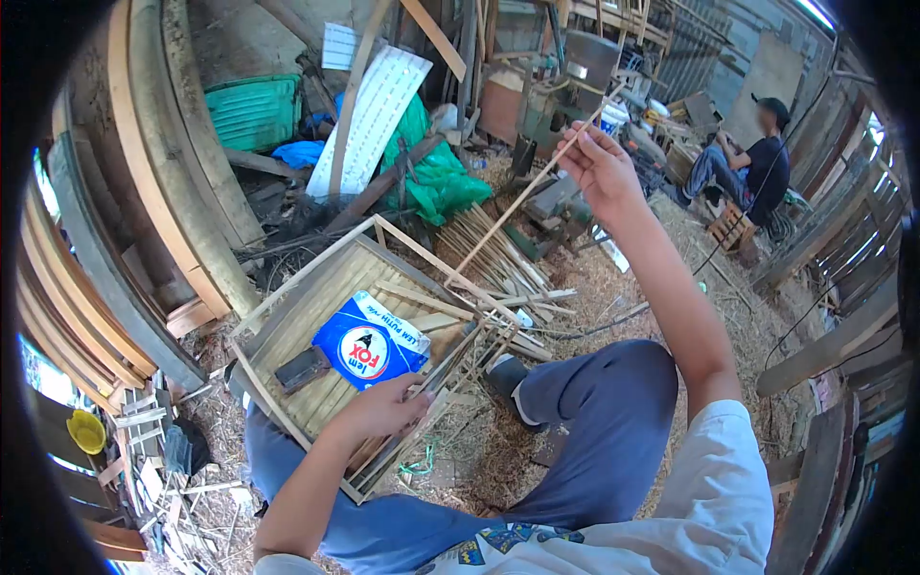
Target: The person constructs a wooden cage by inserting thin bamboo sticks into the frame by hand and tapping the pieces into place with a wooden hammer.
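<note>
A thin wooden stick (517, 203) slants up from the frame's far side to my right hand (599, 172), whose thumb and fingers pinch it near its upper end. Across my lap rests a shallow wooden frame (278, 402) with a slatted base. On the slats lie a blue and white glue pack (369, 343) and a dark block (302, 370). My left hand (388, 410) is at the frame's near right edge, over some thin strips (422, 426); its fingers are bent, and what they hold is hidden.
A bundle of sticks (489, 249) lies beyond the frame. Green sheeting (431, 172) and a machine (575, 96) stand farther back. Another person (757, 163) sits at the right rear. Long curved planks (177, 153) lean at left. Shavings cover the floor.
</note>
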Tool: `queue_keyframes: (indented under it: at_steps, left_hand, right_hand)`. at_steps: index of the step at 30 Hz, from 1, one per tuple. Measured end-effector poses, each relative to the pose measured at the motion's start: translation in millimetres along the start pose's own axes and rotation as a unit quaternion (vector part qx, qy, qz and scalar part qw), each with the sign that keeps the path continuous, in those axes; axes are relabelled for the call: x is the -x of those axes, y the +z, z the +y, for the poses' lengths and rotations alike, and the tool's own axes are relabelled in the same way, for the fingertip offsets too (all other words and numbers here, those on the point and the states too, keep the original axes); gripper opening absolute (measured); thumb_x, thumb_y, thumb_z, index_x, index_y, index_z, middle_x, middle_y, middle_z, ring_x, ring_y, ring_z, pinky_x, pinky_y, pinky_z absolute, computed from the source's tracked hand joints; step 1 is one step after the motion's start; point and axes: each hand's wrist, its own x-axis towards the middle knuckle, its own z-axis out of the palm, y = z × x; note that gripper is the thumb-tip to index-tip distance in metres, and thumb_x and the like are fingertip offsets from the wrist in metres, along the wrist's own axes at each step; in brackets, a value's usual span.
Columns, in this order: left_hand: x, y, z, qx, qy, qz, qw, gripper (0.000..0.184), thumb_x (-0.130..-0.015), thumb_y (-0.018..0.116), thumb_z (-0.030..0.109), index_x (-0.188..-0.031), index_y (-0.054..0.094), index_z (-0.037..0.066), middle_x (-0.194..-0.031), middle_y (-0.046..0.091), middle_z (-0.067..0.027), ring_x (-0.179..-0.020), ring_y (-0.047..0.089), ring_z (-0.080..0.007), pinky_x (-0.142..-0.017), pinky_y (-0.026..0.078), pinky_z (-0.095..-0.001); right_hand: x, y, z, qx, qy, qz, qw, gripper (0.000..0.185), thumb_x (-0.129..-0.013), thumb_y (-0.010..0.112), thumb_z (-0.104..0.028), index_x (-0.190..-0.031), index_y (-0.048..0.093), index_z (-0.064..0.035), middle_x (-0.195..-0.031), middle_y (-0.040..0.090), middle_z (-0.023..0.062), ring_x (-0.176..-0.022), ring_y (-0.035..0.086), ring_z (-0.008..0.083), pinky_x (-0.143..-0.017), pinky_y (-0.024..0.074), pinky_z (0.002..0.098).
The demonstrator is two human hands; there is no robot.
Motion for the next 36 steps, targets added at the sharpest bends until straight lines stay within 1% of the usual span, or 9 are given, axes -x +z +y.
queue_keyframes:
  at_steps: [7, 12, 13, 18, 20, 23, 26, 31, 36]
  left_hand:
    - [-0.6, 1.3, -15.7, -0.1, 0.078, 0.063, 0.99, 0.041, -0.098, 0.059, 0.028, -0.133, 0.057, 0.007, -0.101, 0.068, -0.0088, -0.085, 0.063, -0.0151, -0.074, 0.054, -0.0335]
    - [7.7, 16.8, -16.2, 0.086, 0.032, 0.015, 0.996, 0.041, -0.095, 0.064, 0.025, -0.13, 0.057, 0.005, -0.098, 0.068, -0.0072, -0.082, 0.061, -0.0142, -0.069, 0.051, -0.0295]
    - [2.1, 18.9, -24.9, 0.098, 0.059, 0.028, 0.993, 0.04, -0.095, 0.064, 0.025, -0.13, 0.057, 0.005, -0.097, 0.068, -0.0066, -0.081, 0.06, -0.0136, -0.069, 0.051, -0.0291]
    - [19.8, 21.3, -24.0, 0.148, 0.088, 0.056, 0.983, 0.034, -0.103, 0.056, 0.025, -0.129, 0.057, 0.004, -0.096, 0.069, -0.0053, -0.076, 0.058, -0.0097, -0.065, 0.05, -0.0268]
    - [20.3, 20.6, -29.3, 0.17, 0.094, 0.06, 0.979, 0.034, -0.103, 0.055, 0.023, -0.131, 0.054, 0.003, -0.094, 0.07, -0.0059, -0.073, 0.058, -0.009, -0.062, 0.05, -0.026]
    - [25.4, 21.3, -35.7, 0.181, 0.084, 0.066, 0.978, 0.03, -0.104, 0.053, 0.017, -0.132, 0.054, 0.006, -0.096, 0.07, -0.0049, -0.071, 0.055, -0.0077, -0.064, 0.049, -0.0254]
    - [34.1, 18.6, -36.9, 0.207, 0.093, 0.071, 0.971, 0.031, -0.101, 0.051, 0.002, -0.132, 0.053, 0.005, -0.102, 0.069, -0.0082, -0.086, 0.061, -0.0094, -0.072, 0.049, -0.0246]
    - [39.6, 22.0, -43.3, 0.226, 0.13, 0.096, 0.96, 0.039, -0.095, 0.049, -0.012, -0.13, 0.053, 0.004, -0.11, 0.065, -0.013, -0.11, 0.064, -0.0147, -0.08, 0.048, -0.0252]
    - [50.8, 17.8, -37.3, 0.208, 0.154, 0.12, 0.959, 0.038, -0.095, 0.052, -0.009, -0.131, 0.054, 0.003, -0.113, 0.065, -0.0116, -0.109, 0.064, -0.0145, -0.084, 0.049, -0.0259]
  right_hand:
    - [40.2, 76.3, -9.2, 0.002, 0.015, -0.143, 0.99, 0.017, -0.099, 0.064, -0.013, -0.115, 0.062, -0.0071, -0.102, 0.068, 0.0046, -0.091, 0.068, 0.0193, -0.086, 0.0596, 0.0398]
    - [73.1, 124.0, 24.5, 0.034, 0.092, -0.2, 0.975, 0.015, -0.1, 0.064, -0.016, -0.113, 0.059, -0.0086, -0.092, 0.062, 0.0004, -0.08, 0.063, 0.0133, -0.071, 0.0534, 0.0316]
    - [81.8, 133.1, 33.4, 0.07, 0.096, -0.196, 0.973, 0.017, -0.1, 0.063, -0.016, -0.114, 0.06, -0.0074, -0.089, 0.059, -0.001, -0.072, 0.056, 0.0095, -0.061, 0.0444, 0.0265]
    - [69.6, 104.4, 103.6, 0.333, 0.135, -0.298, 0.884, 0.017, -0.101, 0.06, -0.016, -0.112, 0.063, -0.0042, -0.082, 0.051, -0.0035, -0.066, 0.042, 0.0037, -0.056, 0.0349, 0.0217]
    - [64.2, 90.2, 115.4, 0.429, 0.158, -0.317, 0.831, 0.016, -0.101, 0.061, -0.018, -0.109, 0.064, -0.0045, -0.08, 0.055, -0.0029, -0.068, 0.046, 0.0052, -0.06, 0.0398, 0.0233]
    - [51.7, 60.7, 134.3, 0.48, 0.03, -0.484, 0.731, 0.02, -0.097, 0.064, -0.024, -0.105, 0.068, -0.0054, -0.088, 0.068, 0.0027, -0.079, 0.059, 0.0144, -0.071, 0.0476, 0.0333]
    - [63.0, 50.3, 148.6, 0.542, 0.011, -0.459, 0.704, 0.021, -0.096, 0.064, -0.023, -0.105, 0.067, -0.0039, -0.09, 0.069, 0.0073, -0.085, 0.063, 0.0176, -0.079, 0.0492, 0.0355]
    - [79.3, 25.0, 174.6, 0.662, -0.052, -0.338, 0.667, 0.048, -0.086, 0.073, -0.042, -0.104, 0.063, 0.0008, -0.094, 0.068, 0.023, -0.094, 0.066, 0.0402, -0.082, 0.0506, 0.0474]
    - [90.1, 5.7, 183.6, 0.691, 0.008, -0.329, 0.643, 0.042, -0.088, 0.068, -0.036, -0.105, 0.063, 0.0018, -0.103, 0.068, 0.0274, -0.097, 0.067, 0.0425, -0.085, 0.0512, 0.048]
